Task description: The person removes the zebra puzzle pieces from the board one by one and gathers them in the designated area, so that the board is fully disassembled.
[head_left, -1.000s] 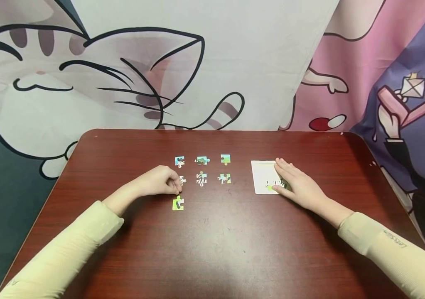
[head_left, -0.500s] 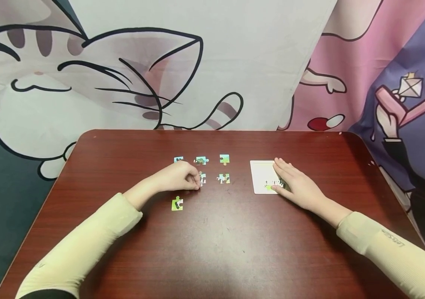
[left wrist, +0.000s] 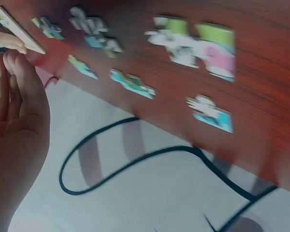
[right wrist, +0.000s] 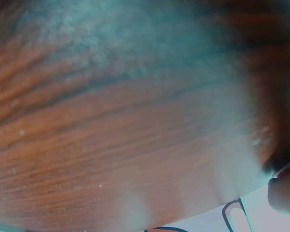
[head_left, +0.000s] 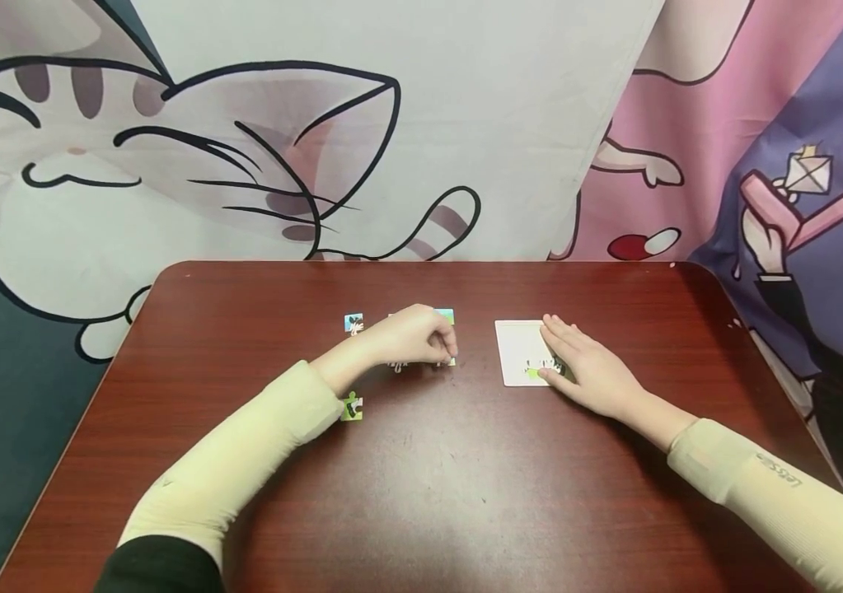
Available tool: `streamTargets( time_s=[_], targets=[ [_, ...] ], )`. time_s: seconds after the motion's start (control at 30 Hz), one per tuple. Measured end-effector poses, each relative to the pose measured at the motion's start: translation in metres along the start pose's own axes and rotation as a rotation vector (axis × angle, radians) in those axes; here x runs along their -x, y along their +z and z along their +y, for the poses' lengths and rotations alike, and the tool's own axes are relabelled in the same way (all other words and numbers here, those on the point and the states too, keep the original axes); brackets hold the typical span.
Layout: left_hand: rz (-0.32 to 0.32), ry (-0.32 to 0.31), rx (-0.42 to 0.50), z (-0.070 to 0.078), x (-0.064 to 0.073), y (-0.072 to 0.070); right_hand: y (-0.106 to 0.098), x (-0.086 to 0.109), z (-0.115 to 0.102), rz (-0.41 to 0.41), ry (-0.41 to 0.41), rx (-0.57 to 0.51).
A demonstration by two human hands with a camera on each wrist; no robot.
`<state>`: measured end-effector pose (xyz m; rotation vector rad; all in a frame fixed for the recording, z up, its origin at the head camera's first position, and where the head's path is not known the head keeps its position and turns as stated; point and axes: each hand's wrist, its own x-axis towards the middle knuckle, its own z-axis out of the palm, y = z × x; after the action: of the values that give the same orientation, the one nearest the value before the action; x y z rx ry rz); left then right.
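Note:
My left hand (head_left: pixel 414 333) hovers over the puzzle pieces on the table, its fingers bent and its thumb near the index finger. The fingertips are by the right piece (head_left: pixel 453 361) of the second row; whether they hold anything is not visible. In the left wrist view the left hand (left wrist: pixel 19 106) shows at the edge, with loose pieces (left wrist: pixel 133 83) beyond it. My right hand (head_left: pixel 592 366) rests with fairly straight fingers on the right part of a white puzzle board (head_left: pixel 513 350). A green and black-and-white patch (head_left: pixel 536 371) shows near the board's lower edge, partly covered.
A green puzzle piece (head_left: pixel 352 406) lies beside the left sleeve, and a blue one (head_left: pixel 353 322) lies farther back. The reddish-brown table (head_left: pixel 421 494) ends at a curtain printed with a cat (head_left: pixel 243 165). The right wrist view shows mostly blurred tabletop (right wrist: pixel 111 159).
My left hand has swept right along the second row, from its left piece to its right one, the arm now covering some pieces. The right hand and the board stay in place.

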<state>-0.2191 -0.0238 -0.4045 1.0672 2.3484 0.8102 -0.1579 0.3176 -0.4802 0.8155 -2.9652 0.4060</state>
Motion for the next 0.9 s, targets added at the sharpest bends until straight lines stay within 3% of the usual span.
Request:
streamTargets(
  time_s=[0.3, 0.53, 0.9],
  targets=[
    [0.010, 0.035, -0.033, 0.023, -0.035, 0.006, -0.001, -0.002, -0.003, -0.038, 0.007, 0.013],
    [-0.007, 0.068, -0.113, 0.041, -0.060, 0.021, -0.001, 0.001, 0.002, -0.005, -0.030, 0.027],
    [-0.050, 0.073, -0.021, 0.052, -0.088, 0.043, -0.004, 0.001, 0.004, 0.009, -0.078, 0.016]
  ],
)
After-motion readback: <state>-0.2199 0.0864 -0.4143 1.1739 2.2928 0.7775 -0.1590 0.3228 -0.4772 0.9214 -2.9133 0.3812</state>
